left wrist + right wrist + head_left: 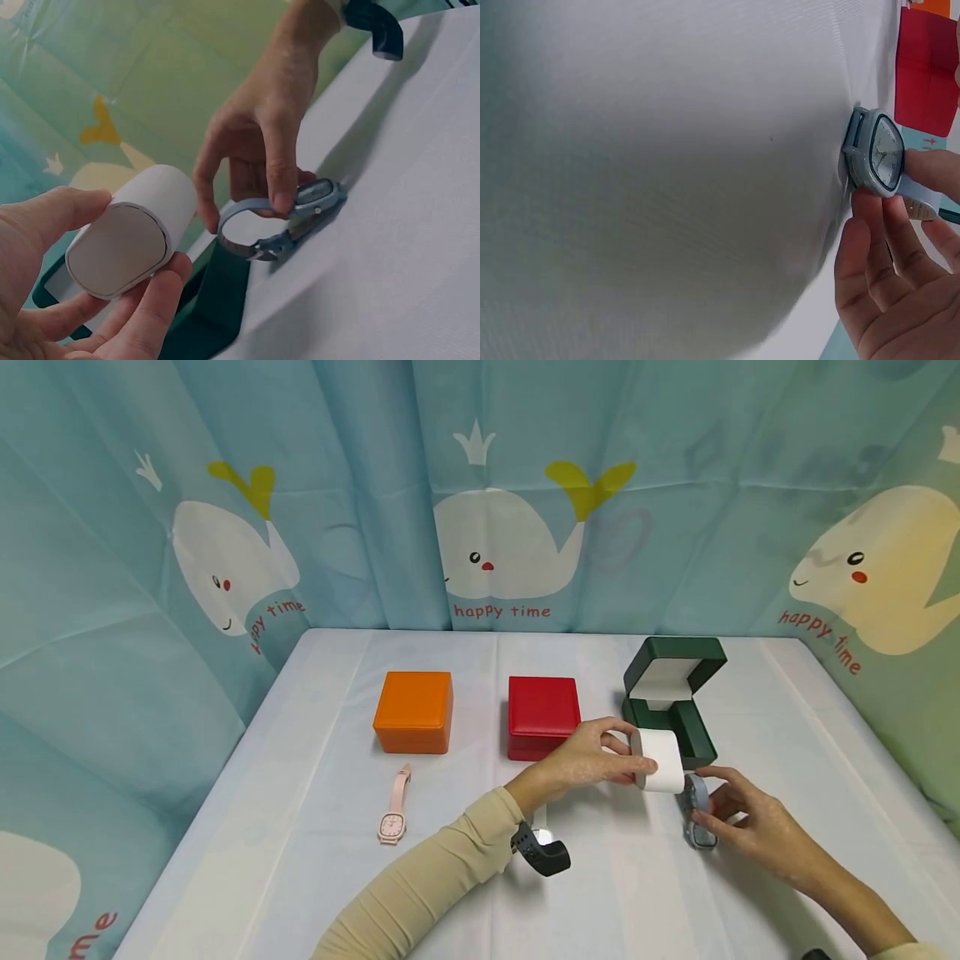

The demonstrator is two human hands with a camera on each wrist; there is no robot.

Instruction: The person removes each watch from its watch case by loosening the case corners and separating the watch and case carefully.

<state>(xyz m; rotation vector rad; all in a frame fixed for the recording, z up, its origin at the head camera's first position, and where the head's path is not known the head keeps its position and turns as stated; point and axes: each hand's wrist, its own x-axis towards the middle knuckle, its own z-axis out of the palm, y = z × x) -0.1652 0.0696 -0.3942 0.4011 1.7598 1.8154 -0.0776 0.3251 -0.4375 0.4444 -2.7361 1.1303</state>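
My left hand pinches a white watch cushion by its ends, held above the table in front of the open green watch box. Just to the right, my right hand grips a blue-grey wristwatch between thumb and fingers. In the left wrist view the watch has its strap bent into a loop, and the cushion turns a flat oval end to the camera. The right wrist view shows the pale dial beside my fingertips.
An orange box and a red box, both closed, stand to the left on the white-covered table. A pink watch lies before the orange box. Another watch, partly hidden by my left forearm, lies before the red box.
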